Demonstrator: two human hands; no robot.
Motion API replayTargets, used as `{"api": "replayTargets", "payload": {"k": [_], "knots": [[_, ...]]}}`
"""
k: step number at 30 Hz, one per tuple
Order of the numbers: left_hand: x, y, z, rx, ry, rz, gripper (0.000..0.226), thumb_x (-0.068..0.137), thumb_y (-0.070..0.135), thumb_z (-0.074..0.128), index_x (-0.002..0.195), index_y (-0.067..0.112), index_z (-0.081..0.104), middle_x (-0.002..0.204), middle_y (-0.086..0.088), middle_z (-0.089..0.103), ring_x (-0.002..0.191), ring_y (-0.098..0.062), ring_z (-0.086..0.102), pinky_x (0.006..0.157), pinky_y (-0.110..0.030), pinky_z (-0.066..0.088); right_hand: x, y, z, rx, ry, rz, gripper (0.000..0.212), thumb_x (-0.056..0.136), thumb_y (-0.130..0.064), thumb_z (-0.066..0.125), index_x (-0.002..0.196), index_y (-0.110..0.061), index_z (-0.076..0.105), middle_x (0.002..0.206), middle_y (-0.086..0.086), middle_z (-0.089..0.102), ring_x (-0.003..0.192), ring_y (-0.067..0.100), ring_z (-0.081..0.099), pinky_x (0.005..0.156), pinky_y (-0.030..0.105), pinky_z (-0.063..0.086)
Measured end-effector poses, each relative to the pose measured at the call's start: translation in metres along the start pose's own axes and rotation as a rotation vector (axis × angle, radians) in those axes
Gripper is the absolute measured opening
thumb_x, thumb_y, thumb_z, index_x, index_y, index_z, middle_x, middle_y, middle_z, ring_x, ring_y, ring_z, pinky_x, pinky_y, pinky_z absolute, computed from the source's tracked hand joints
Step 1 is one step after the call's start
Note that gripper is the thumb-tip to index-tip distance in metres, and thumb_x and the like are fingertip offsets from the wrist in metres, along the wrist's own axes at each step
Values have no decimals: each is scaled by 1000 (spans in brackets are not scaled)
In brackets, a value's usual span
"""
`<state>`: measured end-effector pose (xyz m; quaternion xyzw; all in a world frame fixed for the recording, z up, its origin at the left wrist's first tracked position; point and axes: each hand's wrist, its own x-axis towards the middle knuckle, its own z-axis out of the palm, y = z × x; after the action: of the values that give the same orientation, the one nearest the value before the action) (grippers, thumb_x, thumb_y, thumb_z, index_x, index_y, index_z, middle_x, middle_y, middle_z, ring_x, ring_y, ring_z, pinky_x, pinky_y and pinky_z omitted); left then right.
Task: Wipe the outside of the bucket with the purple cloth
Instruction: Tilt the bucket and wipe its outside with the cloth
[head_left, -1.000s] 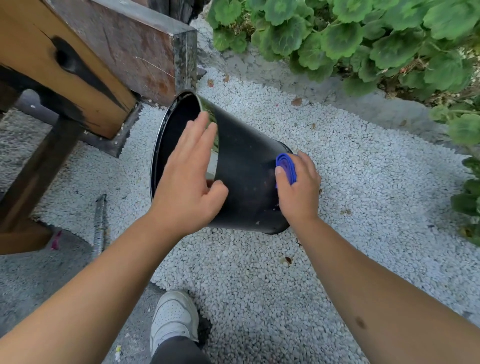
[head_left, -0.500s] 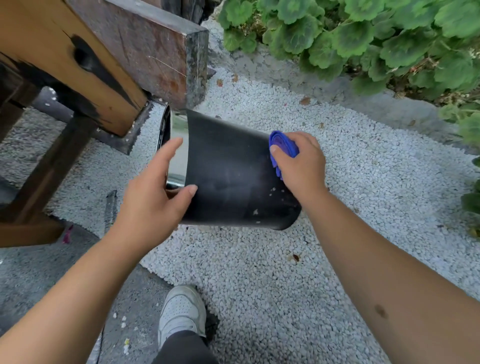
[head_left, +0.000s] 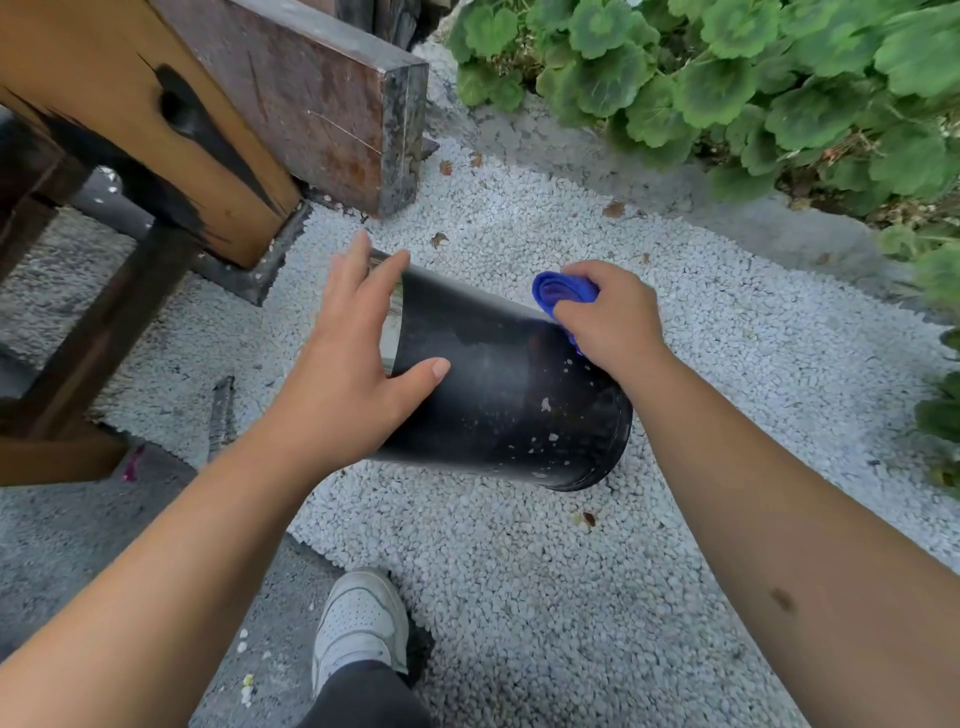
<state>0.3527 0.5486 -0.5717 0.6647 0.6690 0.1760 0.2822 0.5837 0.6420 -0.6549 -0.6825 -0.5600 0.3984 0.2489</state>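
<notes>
ground: white gravel (head_left: 519, 571) is covering most of the scene; grey pavement (head_left: 104, 545) is running along the near left.
surroundings: wooden beam (head_left: 171, 119) is sitting upper left on a dark stand; green plants (head_left: 753, 78) are growing along the upper right behind a concrete edge (head_left: 701, 208).
foot: white shoe (head_left: 358, 623) is standing at bottom centre, where gravel meets pavement.
bucket: black bucket (head_left: 519, 395) is lying tilted on its side over the gravel, mouth pointing upper left, base pointing lower right. Pale specks are showing on the near wall.
left arm: reaching in from lower left, forearm bare.
left hand: left hand (head_left: 348, 364) is resting over the rim end of the bucket, fingers stretched straight across the mouth, thumb lying flat on the outer wall. Fingers spread, nothing clenched, steadying only.
right arm: coming in from lower right, wrist bent down toward the bucket.
right hand: right hand (head_left: 608, 322) is gripping the purple cloth (head_left: 558, 293), fingers curled round the bunched fabric, pressing it onto the bucket's upper side wall near the base end.
cloth: bunched up, sticking out on the left of the fist, touching the bucket.
</notes>
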Motion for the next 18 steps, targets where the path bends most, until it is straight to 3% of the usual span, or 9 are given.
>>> {"api": "replayTargets", "payload": {"k": [2, 4, 6, 8, 11, 12, 14, 16, 18], "knots": [[1, 3, 1, -12, 0, -6, 89, 86, 38, 72, 156, 32, 17, 166, 11, -2, 153, -17, 11, 120, -48, 24, -6, -26, -6, 154, 103, -80, 31, 74, -14, 65, 100, -31, 66, 93, -13, 65, 83, 7, 61, 59, 14, 47], [5, 7, 1, -9, 23, -21, 87, 85, 38, 69, 156, 25, 21, 167, 4, 5, 152, -18, 16, 120, -44, 23, -19, -64, -6, 256, 85, -253, 33, 68, -17, 62, 94, -37, 65, 86, -20, 64, 79, -1, 60, 64, 14, 47], [10, 14, -2, -94, -2, -20, 78, 80, 30, 58, 151, 10, 32, 163, -13, 21, 150, -27, 22, 120, -49, 23, -38, -96, -1, 223, -37, -399, 34, 63, -26, 57, 93, -41, 64, 81, -19, 66, 77, 4, 62, 71, 26, 54], [16, 18, -3, -216, -53, 27, 57, 77, 19, 50, 130, -1, 48, 144, -27, 39, 138, -46, 33, 112, -62, 26, -57, -109, 7, 46, -141, -507, 36, 65, -38, 56, 100, -41, 65, 87, -14, 64, 83, 15, 60, 75, 37, 53], [18, 16, 0, -218, -103, 29, 47, 80, 17, 43, 119, -8, 50, 138, -35, 36, 135, -54, 29, 109, -67, 25, -66, -102, 22, -56, -176, -498, 34, 78, -53, 58, 106, -36, 67, 119, -8, 54, 119, 23, 41, 104, 46, 36], [17, 14, 1, -193, -97, 37, 54, 78, 19, 41, 123, -12, 48, 141, -35, 35, 137, -53, 26, 110, -65, 24, -66, -98, 24, -3, -177, -464, 35, 80, -55, 61, 106, -34, 67, 132, -4, 50, 129, 23, 35, 111, 47, 28], [15, 13, 2, -176, -41, 36, 67, 75, 19, 40, 136, -11, 40, 154, -23, 31, 146, -41, 19, 120, -52, 17, -62, -90, 28, 18, -144, -432, 36, 81, -56, 63, 107, -32, 66, 141, 1, 46, 131, 24, 40, 111, 44, 31], [12, 15, 3, -183, 48, -8, 81, 76, 21, 39, 153, 3, 25, 157, 5, 19, 149, -10, 12, 119, -21, 8, -57, -77, 32, -22, -82, -430, 38, 81, -56, 62, 107, -30, 67, 134, 1, 51, 121, 25, 50, 103, 42, 40], [13, 14, 4, -191, 100, -49, 81, 77, 23, 38, 156, 11, 21, 156, 11, 17, 145, 0, 12, 114, -12, 7, -50, -59, 30, -38, -37, -385, 43, 79, -61, 55, 106, -29, 68, 126, -5, 53, 112, 25, 54, 98, 40, 44]]}}
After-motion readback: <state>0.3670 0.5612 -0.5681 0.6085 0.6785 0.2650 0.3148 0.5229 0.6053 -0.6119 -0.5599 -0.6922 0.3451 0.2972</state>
